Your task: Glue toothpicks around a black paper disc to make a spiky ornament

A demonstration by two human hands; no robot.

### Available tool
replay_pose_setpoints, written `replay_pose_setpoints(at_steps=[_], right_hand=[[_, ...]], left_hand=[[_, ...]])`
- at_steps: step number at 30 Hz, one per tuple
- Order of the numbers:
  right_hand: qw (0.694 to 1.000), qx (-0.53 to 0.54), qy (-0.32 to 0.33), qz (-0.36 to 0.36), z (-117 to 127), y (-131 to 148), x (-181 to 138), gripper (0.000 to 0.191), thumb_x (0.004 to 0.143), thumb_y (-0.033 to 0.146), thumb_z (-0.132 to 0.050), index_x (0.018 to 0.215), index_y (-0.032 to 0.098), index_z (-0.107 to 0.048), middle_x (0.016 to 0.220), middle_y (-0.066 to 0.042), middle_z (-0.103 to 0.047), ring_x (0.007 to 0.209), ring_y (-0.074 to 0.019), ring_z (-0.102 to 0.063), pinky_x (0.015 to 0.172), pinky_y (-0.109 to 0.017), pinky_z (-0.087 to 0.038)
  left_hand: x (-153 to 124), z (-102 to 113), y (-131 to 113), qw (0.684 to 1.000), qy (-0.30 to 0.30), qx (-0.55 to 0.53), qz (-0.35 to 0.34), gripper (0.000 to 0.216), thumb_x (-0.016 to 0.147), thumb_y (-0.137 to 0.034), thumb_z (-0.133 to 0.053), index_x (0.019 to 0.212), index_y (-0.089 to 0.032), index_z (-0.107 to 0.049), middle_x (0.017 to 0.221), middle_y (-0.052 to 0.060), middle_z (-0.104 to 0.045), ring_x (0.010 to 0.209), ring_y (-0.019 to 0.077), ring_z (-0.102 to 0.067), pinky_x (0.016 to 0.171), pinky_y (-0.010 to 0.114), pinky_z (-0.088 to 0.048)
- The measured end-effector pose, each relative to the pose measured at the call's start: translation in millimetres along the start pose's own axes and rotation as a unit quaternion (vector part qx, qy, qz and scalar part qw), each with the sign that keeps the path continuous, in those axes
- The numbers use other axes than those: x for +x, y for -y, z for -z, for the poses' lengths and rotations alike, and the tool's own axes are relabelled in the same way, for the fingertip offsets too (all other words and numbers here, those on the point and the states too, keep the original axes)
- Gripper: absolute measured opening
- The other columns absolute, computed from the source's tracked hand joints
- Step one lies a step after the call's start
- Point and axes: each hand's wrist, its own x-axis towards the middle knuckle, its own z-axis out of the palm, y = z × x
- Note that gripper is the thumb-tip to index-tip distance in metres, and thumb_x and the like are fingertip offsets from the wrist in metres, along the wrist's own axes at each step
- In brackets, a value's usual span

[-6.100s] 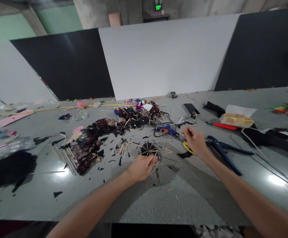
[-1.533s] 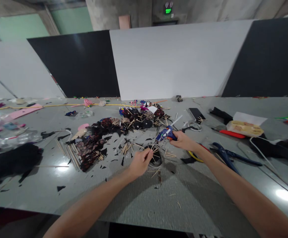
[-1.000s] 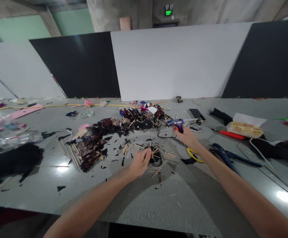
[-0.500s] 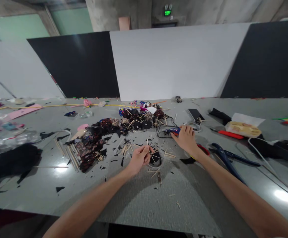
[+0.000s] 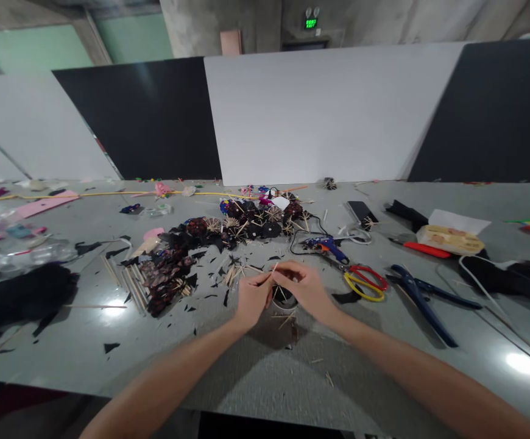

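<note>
My left hand (image 5: pixel 253 300) and my right hand (image 5: pixel 306 291) meet at the middle of the table, fingertips pinched together. A short thin wooden stick (image 5: pixel 275 267) pokes up from between the fingers; which hand bears it more is hard to tell. Just below them lies a pale ring (image 5: pixel 287 306) with a black piece and small sticks in it, partly covered by my hands. Loose short sticks (image 5: pixel 234 274) lie to the left. Beyond my right hand rests a blue glue gun (image 5: pixel 333 249) with a black cord.
Red-and-yellow-handled scissors (image 5: pixel 365 294) and dark blue pliers (image 5: pixel 429 314) lie at right, near a red-handled tool (image 5: pixel 427 249) and a phone (image 5: pixel 362 212). Black stick-covered pieces (image 5: pixel 272 230) crowd the back. Dark patterned fabric (image 5: pixel 162 286) and a black cloth bundle (image 5: pixel 27 299) lie at left.
My right hand has let go of the glue gun, leaving it on the table, and has come back to join my left hand at the stick.
</note>
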Motion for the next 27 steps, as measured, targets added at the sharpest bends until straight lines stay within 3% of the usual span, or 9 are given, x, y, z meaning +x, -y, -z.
replay_pose_setpoints(at_steps=[5, 8, 12, 15, 17, 21, 27], right_hand=[[0.995, 0.069, -0.055, -0.052, -13.5, -4.1, -8.9, 0.021, 0.081, 0.047, -0.081, 0.092, 0.03, -0.084, 0.104, -0.006, -0.075, 0.101, -0.0268, -0.067, 0.085, -0.04, -0.054], [0.994, 0.061, -0.07, -0.057, -13.8, -4.1, -11.4, 0.02, 0.081, 0.047, -0.081, 0.09, 0.03, -0.085, 0.104, -0.007, -0.075, 0.103, -0.0275, -0.067, 0.089, -0.042, -0.054], [0.994, 0.049, -0.092, -0.041, -6.9, -1.2, -8.3, 0.019, 0.083, 0.047, -0.08, 0.089, 0.029, -0.084, 0.106, -0.007, -0.077, 0.108, -0.0287, -0.067, 0.096, -0.044, -0.053], [0.992, 0.062, -0.104, -0.046, 2.2, 4.8, -1.0, 0.024, 0.085, 0.05, -0.077, 0.091, 0.027, -0.082, 0.103, -0.007, -0.078, 0.102, -0.0285, -0.069, 0.094, -0.045, -0.054], [0.99, 0.083, -0.1, -0.051, 8.6, 10.1, 4.3, 0.026, 0.086, 0.05, -0.076, 0.093, 0.025, -0.08, 0.101, -0.008, -0.078, 0.092, -0.0257, -0.07, 0.089, -0.043, -0.055], [0.991, 0.093, -0.08, -0.058, 20.2, 18.1, 12.4, 0.031, 0.086, 0.053, -0.074, 0.098, 0.025, -0.078, 0.094, -0.007, -0.077, 0.076, -0.0204, -0.066, 0.076, -0.037, -0.054], [0.995, 0.067, -0.014, -0.067, 33.8, 19.8, 18.8, 0.036, 0.086, 0.052, -0.074, 0.102, 0.02, -0.079, 0.085, -0.005, -0.074, 0.072, -0.0169, -0.064, 0.072, -0.034, -0.052]], left_hand=[[-3.4, -3.5, 3.5, 0.999, -0.025, 0.027, -0.008, 0.059, 0.086, -0.063, -0.064, 0.05, -0.019, -0.05, 0.041, -0.005, -0.041, 0.041, 0.0081, -0.035, 0.043, 0.024, -0.024], [-1.1, -2.9, 6.2, 0.999, -0.014, 0.043, -0.024, 0.052, 0.087, -0.058, -0.065, 0.056, -0.017, -0.059, 0.046, -0.004, -0.045, 0.046, 0.0093, -0.039, 0.047, 0.024, -0.028], [5.6, 1.4, 8.7, 0.988, 0.03, 0.119, -0.098, 0.035, 0.089, -0.049, -0.07, 0.079, -0.015, -0.073, 0.064, 0.0, -0.065, 0.058, 0.0128, -0.052, 0.057, 0.025, -0.04], [12.7, 7.7, 10.2, 0.954, 0.017, 0.234, -0.184, 0.022, 0.098, -0.037, -0.062, 0.101, -0.017, -0.072, 0.089, 0.006, -0.072, 0.078, 0.0185, -0.062, 0.075, 0.031, -0.049], [18.0, 13.1, 12.1, 0.913, -0.019, 0.342, -0.221, 0.019, 0.101, -0.023, -0.051, 0.105, -0.018, -0.069, 0.101, 0.01, -0.069, 0.096, 0.0235, -0.061, 0.089, 0.038, -0.049], [24.9, 21.4, 18.8, 0.826, -0.03, 0.519, -0.216, 0.015, 0.097, -0.017, -0.053, 0.1, -0.018, -0.067, 0.106, 0.013, -0.063, 0.106, 0.0306, -0.055, 0.095, 0.047, -0.046], [23.0, 19.7, 24.0, 0.817, 0.011, 0.532, -0.223, 0.018, 0.1, -0.021, -0.05, 0.096, -0.02, -0.067, 0.099, 0.012, -0.064, 0.101, 0.0303, -0.055, 0.095, 0.049, -0.043]])
